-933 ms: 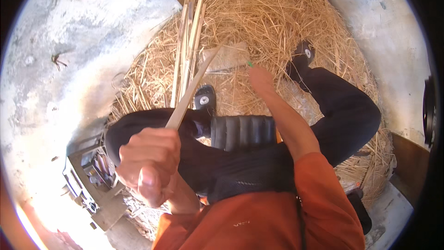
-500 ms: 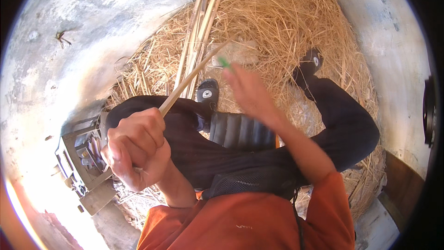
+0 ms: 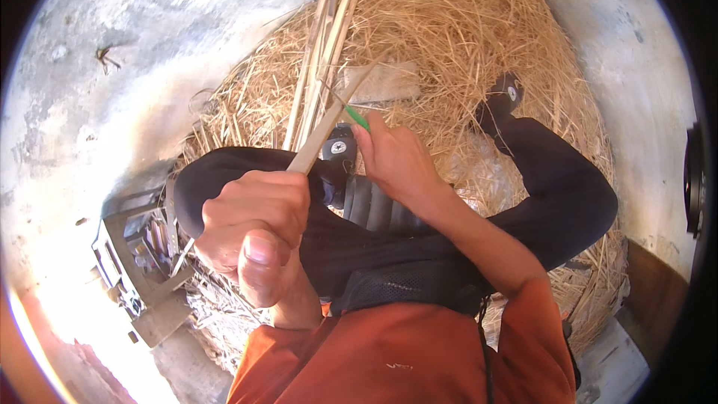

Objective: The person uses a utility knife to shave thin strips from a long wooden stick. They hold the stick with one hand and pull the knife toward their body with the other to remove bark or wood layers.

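My left hand (image 3: 258, 228) is closed in a fist around one end of a long, pale bamboo strip (image 3: 320, 137). The strip slants up and to the right, away from my body, tapering toward its far end. In my right hand (image 3: 402, 164) is a knife (image 3: 357, 117) with a green handle, gripped with the fingers closed. Its thin, dark blade lies across the strip around the middle of its length; whether the edge bites into the strip I cannot tell.
Several long strips (image 3: 323, 60) lie on the straw (image 3: 449, 15) beyond my knee. A flat pale slab (image 3: 385, 82) rests near my feet. Whitish walls (image 3: 164, 30) stand on both sides. At left is a wooden frame (image 3: 142, 269) with small items. I sit over a black ribbed object (image 3: 370, 206).
My left hand has shifted right and turned, bringing the strip with it. The right hand, blurred before, has come left and lower, and the knife blade now crosses the strip.
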`<state>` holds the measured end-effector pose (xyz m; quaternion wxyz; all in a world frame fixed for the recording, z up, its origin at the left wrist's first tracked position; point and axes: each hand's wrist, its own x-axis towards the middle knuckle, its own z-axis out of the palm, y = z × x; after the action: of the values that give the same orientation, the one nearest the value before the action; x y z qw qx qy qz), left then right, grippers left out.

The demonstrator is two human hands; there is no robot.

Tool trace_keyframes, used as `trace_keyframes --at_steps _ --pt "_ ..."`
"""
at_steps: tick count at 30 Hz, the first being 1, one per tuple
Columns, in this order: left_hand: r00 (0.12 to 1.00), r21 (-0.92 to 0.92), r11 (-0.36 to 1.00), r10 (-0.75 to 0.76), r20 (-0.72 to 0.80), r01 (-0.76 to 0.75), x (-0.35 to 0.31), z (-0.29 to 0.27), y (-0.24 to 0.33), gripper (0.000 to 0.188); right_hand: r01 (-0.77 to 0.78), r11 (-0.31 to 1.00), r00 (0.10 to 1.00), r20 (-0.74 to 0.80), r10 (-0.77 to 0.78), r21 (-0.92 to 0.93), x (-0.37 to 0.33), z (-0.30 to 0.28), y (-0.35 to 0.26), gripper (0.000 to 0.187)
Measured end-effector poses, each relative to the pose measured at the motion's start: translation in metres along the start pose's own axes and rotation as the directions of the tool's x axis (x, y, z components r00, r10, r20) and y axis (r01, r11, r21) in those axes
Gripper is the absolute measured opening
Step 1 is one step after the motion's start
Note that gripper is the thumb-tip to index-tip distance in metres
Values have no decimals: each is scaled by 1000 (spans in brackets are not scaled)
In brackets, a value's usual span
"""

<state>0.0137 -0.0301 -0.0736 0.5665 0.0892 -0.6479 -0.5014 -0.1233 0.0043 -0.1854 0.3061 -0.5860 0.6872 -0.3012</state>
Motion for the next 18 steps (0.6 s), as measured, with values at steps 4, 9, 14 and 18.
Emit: trace_keyframes --at_steps 4,9,14,18 --pt "996 -40 998 43 -80 -46 -2 -6 -6 48 -61 998 995 87 58 30 2 -3 -5 30" --pt "1000 26 1000 10 -20 -9 -4 -4 -2 47 -187 982 975 122 187 -12 17 9 18 35" --pt "1000 -1 1000 10 -14 -10 0 0 -5 45 -136 986 988 62 141 -92 43 23 59 38" --pt "999 36 999 9 -52 -7 -3 -9 -5 44 -183 981 977 99 189 -72 56 35 62 37"
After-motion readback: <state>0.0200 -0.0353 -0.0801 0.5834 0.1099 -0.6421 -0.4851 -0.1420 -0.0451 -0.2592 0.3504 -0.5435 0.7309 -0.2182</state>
